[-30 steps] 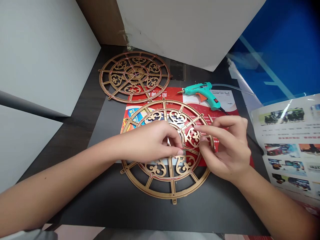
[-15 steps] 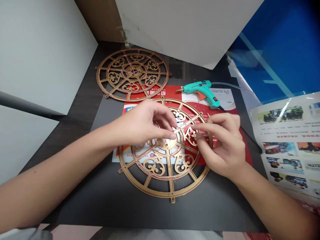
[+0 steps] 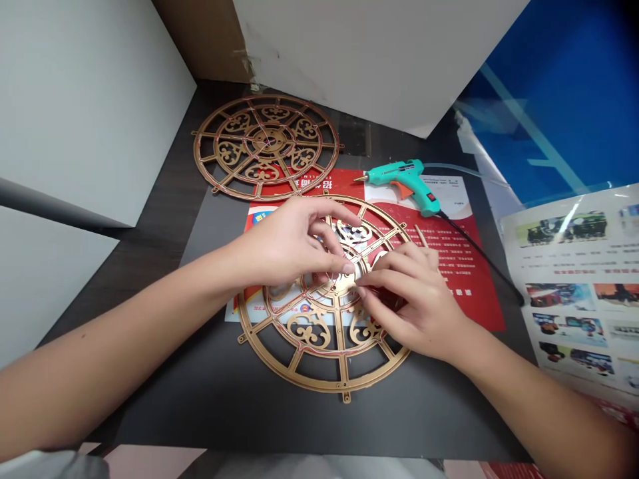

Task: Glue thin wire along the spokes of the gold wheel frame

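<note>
A gold openwork wheel (image 3: 341,362) with scroll ornaments lies flat, thin red and white wires running along its rings and spokes. My left hand (image 3: 294,243) reaches over its hub from the left, thumb and fingers closed near the centre. My right hand (image 3: 414,299) comes in from the right, thumb and forefinger pinched together beside the hub. Anything between the fingertips of either hand is too small to make out. The hands cover parts of the wheel's left and right sides.
A similar gold wheel (image 3: 239,179) lies behind on the dark table (image 3: 200,399). A teal glue gun (image 3: 404,179) with a black cord rests on red-and-white printed paper (image 3: 474,286). A thin pale stick (image 3: 421,234) shows behind my right hand. White panels (image 3: 349,60) stand behind.
My right hand has moved left and slightly down from the wheel's right side to the hub, its thumb and forefinger drawing together. My left hand stays nearly in place.
</note>
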Available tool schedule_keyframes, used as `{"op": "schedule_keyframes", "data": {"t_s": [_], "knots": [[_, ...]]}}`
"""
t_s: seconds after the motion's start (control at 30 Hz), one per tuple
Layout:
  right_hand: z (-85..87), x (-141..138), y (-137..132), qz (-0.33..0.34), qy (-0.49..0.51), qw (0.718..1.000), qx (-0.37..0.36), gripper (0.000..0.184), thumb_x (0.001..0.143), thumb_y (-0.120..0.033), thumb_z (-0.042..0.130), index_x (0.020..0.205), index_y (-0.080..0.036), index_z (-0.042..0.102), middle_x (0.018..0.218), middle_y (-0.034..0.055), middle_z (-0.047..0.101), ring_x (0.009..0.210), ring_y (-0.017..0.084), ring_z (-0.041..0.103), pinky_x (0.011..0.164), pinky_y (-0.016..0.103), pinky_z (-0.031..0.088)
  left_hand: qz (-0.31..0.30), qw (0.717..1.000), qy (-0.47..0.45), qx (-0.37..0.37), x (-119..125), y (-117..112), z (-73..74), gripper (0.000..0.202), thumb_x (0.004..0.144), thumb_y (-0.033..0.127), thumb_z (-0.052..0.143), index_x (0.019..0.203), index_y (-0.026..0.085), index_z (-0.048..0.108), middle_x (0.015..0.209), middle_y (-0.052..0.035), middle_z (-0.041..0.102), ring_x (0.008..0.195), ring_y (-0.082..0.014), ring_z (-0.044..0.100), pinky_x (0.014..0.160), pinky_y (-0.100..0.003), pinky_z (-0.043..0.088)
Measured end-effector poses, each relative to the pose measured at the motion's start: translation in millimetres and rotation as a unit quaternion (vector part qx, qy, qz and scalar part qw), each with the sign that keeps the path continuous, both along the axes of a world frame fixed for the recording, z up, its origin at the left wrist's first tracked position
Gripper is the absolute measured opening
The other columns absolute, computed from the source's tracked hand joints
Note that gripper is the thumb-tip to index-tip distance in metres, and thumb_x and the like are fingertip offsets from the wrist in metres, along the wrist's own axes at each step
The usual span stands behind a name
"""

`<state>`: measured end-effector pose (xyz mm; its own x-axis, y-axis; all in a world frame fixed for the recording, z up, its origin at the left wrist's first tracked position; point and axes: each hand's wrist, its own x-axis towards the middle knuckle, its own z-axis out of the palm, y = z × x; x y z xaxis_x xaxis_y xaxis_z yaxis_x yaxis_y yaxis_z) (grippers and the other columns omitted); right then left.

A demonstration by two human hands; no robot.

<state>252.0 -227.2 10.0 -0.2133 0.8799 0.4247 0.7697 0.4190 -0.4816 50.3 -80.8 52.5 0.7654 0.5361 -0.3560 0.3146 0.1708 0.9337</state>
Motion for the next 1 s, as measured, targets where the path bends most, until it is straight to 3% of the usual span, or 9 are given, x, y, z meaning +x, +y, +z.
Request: {"op": "schedule_keyframes", "data": {"t_s": [0.13, 0.33, 0.5, 0.67, 0.83, 1.0], "knots": [[1.4, 5, 1, -0.022, -0.019, 1.0, 0.008, 0.009, 0.101, -0.018, 0.07, 0.093, -0.021, 0.074, 0.081, 0.0002, 0.07, 0.084, 0.02, 0.054, 0.081, 0.041, 0.03, -0.023, 1.0, 0.011, 0.015, 2, -4, 1.5, 0.049, 0.073, 0.02, 0.096, 0.119, 0.019, 0.078, 0.074, -0.001, 0.081, 0.062, -0.0163, 0.077, 0.058, -0.023, 0.062], [3.3, 18, 3, -0.079, -0.023, 0.997, 0.006, 0.012, 0.098, -0.017, 0.071, 0.088, -0.021, 0.072, 0.081, -0.0005, 0.07, 0.079, 0.018, 0.052, 0.079, 0.04, 0.03, -0.035, 0.998, 0.02, -0.039, 8, -16, -4.5, 0.058, 0.073, 0.015, 0.092, 0.128, 0.02, 0.076, 0.074, 0.0, 0.081, 0.062, -0.0174, 0.078, 0.058, -0.026, 0.064], [9.7, 14, -2, 0.012, -0.02, 0.999, -0.025, 0.035, 0.099, -0.017, 0.071, 0.067, -0.019, 0.055, 0.067, -0.0036, 0.056, 0.074, 0.015, 0.048, 0.078, 0.039, 0.028, -0.041, 0.999, 0.013, -0.018, 9, -20, -14.6, 0.053, 0.074, 0.016, 0.093, 0.124, 0.018, 0.075, 0.074, -0.0023, 0.082, 0.063, -0.0151, 0.077, 0.055, -0.019, 0.058], [8.1, -2, -10, 0.102, -0.023, 0.994, -0.024, 0.017, 0.105, -0.02, 0.068, 0.087, -0.019, 0.071, 0.079, -0.0021, 0.066, 0.077, 0.015, 0.049, 0.08, 0.037, 0.032, -0.023, 1.0, -0.011, -0.016, 9, -20, -16.9, 0.052, 0.079, 0.018, 0.092, 0.127, 0.018, 0.074, 0.072, -0.0006, 0.08, 0.057, -0.0127, 0.073, 0.056, -0.02, 0.061], [0.4, -14, -12, 0.076, -0.039, 0.996, 0.013, 0.027, 0.103, -0.019, 0.07, 0.077, -0.017, 0.066, 0.073, -0.0019, 0.062, 0.074, 0.016, 0.044, 0.077, 0.038, 0.029, -0.017, 0.998, -0.018, -0.051, 10, -21, -17.6, 0.042, 0.081, 0.019, 0.091, 0.117, 0.019, 0.07, 0.066, 0.0024, 0.074, 0.057, -0.0149, 0.074, 0.055, -0.022, 0.062], [-1.4, -14, -10, 0.053, -0.038, 0.998, 0.011, 0.022, 0.102, -0.017, 0.07, 0.08, -0.017, 0.066, 0.072, -0.0026, 0.063, 0.073, 0.015, 0.045, 0.077, 0.039, 0.028, -0.012, 0.998, -0.025, -0.063, 12, -24, -18.9, 0.036, 0.084, 0.014, 0.087, 0.113, 0.02, 0.067, 0.064, 0.0043, 0.072, 0.058, -0.0148, 0.074, 0.056, -0.022, 0.063]]}}
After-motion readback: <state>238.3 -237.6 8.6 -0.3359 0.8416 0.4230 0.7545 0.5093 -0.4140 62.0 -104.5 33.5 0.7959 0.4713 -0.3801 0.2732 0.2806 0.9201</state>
